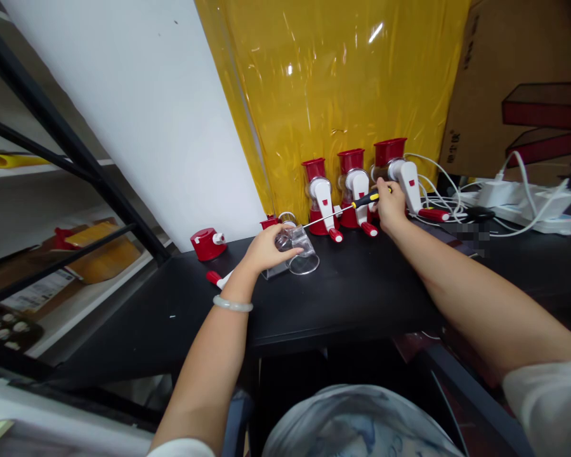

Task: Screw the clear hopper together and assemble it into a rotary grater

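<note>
My left hand [265, 249] is closed around a clear plastic drum housing [299, 251] lying on its side on the black table [361, 292]. My right hand [390, 204] grips the yellow-and-black handle of a screwdriver [342, 209], whose long metal shaft points left toward the clear housing. Just behind stand three assembled red-and-white hand-crank grinders [354, 187] in a row against the yellow sheet. A white crank handle with a red knob [217, 278] lies under my left wrist.
A loose red cap part [207, 244] sits at the table's back left. White cables and power strips [518, 200] crowd the back right. A cardboard box [518, 82] stands behind them. Black shelving with packages [76, 254] is to the left.
</note>
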`<action>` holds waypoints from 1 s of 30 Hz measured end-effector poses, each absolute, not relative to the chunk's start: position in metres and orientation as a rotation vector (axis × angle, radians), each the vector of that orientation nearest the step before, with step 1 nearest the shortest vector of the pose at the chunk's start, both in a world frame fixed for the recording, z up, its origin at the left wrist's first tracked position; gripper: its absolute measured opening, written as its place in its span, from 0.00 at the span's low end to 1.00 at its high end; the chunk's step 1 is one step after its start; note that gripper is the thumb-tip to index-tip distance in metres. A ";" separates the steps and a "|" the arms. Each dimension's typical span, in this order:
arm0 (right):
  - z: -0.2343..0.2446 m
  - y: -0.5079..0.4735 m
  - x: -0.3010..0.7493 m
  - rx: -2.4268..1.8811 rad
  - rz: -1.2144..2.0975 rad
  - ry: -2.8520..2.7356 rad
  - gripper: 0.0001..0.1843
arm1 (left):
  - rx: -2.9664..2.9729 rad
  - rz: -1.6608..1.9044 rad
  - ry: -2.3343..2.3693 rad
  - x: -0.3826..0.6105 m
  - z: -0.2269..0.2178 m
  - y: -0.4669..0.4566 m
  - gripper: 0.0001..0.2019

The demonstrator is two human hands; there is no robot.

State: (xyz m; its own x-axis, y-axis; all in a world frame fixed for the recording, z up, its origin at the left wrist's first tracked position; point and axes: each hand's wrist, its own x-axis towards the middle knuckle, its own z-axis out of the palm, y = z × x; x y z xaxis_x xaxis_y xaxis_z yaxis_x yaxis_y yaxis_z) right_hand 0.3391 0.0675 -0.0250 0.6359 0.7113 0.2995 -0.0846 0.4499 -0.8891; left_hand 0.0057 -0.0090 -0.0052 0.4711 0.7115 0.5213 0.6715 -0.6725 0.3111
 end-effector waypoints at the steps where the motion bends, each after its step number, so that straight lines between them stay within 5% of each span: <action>1: -0.026 0.067 0.339 -1.004 0.537 -0.743 0.18 | 2.641 0.982 1.250 0.006 -0.005 -0.009 0.29; 5: -0.031 0.067 0.339 -0.979 0.607 -0.706 0.23 | 2.636 0.984 1.258 0.005 -0.005 -0.011 0.29; 13: -0.032 0.068 0.337 -0.931 0.651 -0.658 0.12 | 2.637 0.975 1.250 0.004 -0.005 -0.011 0.30; 20: -0.031 0.057 0.329 -0.938 0.636 -0.626 0.23 | 2.633 0.989 1.242 0.003 -0.006 -0.009 0.30; 27: -0.031 0.062 0.335 -0.877 0.671 -0.656 0.12 | 2.630 0.996 1.264 0.000 -0.008 -0.008 0.31; 30: -0.034 0.067 0.338 -0.921 0.611 -0.709 0.15 | 2.630 0.991 1.267 0.000 -0.008 -0.007 0.30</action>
State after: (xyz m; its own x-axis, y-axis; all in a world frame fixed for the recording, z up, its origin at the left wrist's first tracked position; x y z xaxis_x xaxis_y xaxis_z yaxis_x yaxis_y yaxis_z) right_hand 0.3382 0.0670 -0.0342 0.6217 0.7320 0.2787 -0.1676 0.4719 -0.8656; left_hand 0.0000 -0.0074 -0.0084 0.4559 0.7194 0.5241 0.6819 -0.6607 0.3137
